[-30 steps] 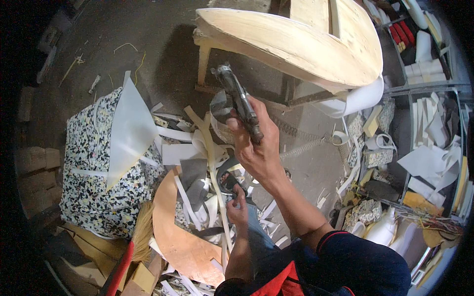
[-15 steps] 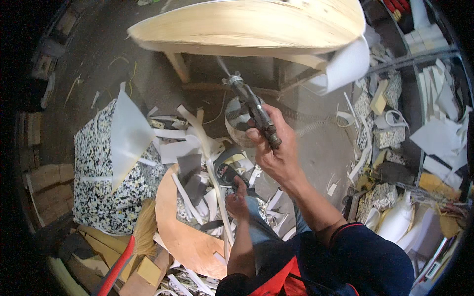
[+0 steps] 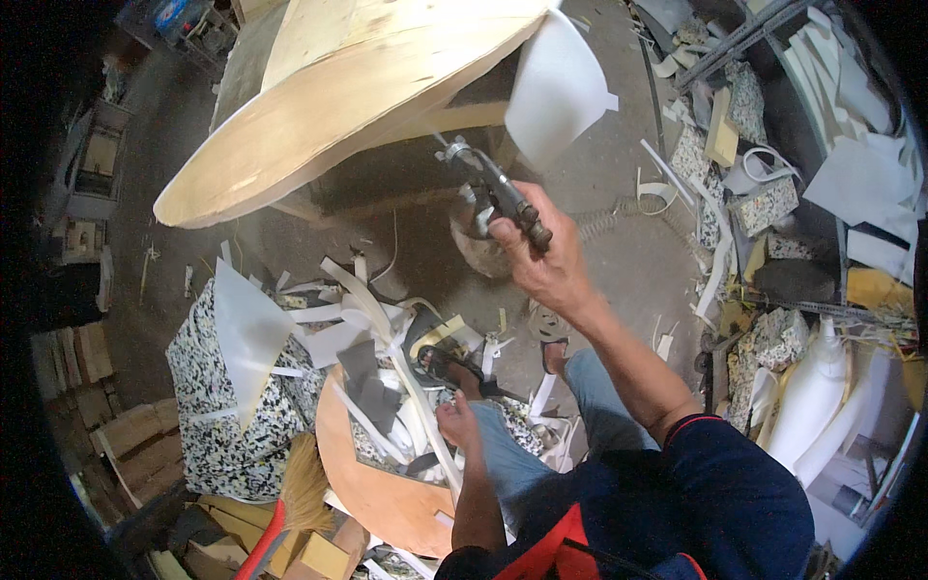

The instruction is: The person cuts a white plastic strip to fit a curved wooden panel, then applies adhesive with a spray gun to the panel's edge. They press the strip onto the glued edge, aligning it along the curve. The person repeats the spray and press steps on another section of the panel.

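My right hand [image 3: 553,253] is wrapped around a metal spray gun [image 3: 505,196]. Its nozzle points up and left at a large curved wooden piece [image 3: 338,121], with a faint mist at the tip. The gun and the wood do not touch. Below the gun hangs a round cup [image 3: 476,211], partly hidden by it. A white flexible sheet [image 3: 561,92] hangs from the right end of the wood. Low in front of my body, my left hand [image 3: 457,425] hangs loosely with its thumb apart, nothing visible in it, near a long pale foam strip [image 3: 387,338].
Foam scraps and a curved tan board [image 3: 372,493] lie around my feet. To the left sit a speckled foam block [image 3: 217,387] and a straw broom [image 3: 307,483]. Metal shelving [image 3: 739,43] with foam offcuts stands at right. A coiled hose [image 3: 604,222] trails right of the gun.
The wooden piece now appears tilted, its left end lower and nearer, and the white sheet shows farther left. My view has shifted. My right hand still grips the spray gun.
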A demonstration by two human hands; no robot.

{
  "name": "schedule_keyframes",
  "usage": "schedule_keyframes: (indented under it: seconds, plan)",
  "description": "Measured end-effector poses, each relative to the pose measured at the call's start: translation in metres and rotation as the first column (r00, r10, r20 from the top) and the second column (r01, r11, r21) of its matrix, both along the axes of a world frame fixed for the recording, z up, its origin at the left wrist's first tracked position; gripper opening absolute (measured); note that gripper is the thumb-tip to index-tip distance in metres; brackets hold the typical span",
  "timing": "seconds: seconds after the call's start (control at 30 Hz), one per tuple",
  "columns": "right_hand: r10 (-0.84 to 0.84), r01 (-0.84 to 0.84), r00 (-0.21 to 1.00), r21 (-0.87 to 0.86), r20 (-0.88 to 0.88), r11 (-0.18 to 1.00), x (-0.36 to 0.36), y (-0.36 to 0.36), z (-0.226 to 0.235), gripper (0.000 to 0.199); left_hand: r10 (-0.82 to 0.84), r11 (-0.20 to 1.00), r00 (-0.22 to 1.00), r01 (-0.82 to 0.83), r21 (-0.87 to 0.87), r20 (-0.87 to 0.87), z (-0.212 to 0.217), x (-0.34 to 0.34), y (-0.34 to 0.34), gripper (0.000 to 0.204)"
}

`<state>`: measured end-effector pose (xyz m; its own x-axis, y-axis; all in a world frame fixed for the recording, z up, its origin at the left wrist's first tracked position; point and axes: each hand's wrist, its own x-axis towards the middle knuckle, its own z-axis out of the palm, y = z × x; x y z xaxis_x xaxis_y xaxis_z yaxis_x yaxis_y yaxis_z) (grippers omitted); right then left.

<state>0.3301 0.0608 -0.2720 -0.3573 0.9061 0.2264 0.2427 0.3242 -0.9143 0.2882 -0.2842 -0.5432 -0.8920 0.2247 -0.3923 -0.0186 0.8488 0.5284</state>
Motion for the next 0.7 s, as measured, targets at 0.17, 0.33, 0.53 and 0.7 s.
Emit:
schedule_keyframes:
  seconds: [0.17, 0.33, 0.53, 0.7]
  plan:
    - [-0.09, 0.09, 0.996, 0.001, 0.03, 0.996, 0.035, 0.04, -0.002, 0.041, -0.076, 0.997, 0.994, 0.074, -0.037, -0.079, -0.006, 0.02, 0.007, 0.048]
    - [-0.191, 0.191, 0.982, -0.001, 0.011, 0.982, 0.049, 0.073, 0.001, 0.046, -0.089, 0.992, 0.995, 0.085, -0.096, -0.046, -0.01, 0.031, 0.011, 0.045]
    - [-0.335, 0.336, 0.942, -0.07, 0.027, 0.939, 0.042, 0.102, 0.005, 0.048, -0.01, 0.994, 0.999, 0.015, 0.111, -0.043, -0.015, 0.018, -0.002, 0.043]
    - [-0.421, 0.419, 0.907, -0.092, 0.001, 0.903, 0.026, 0.105, 0.02, 0.042, 0.12, 0.967, 0.989, -0.137, 0.216, 0.088, -0.015, -0.007, -0.04, 0.043]
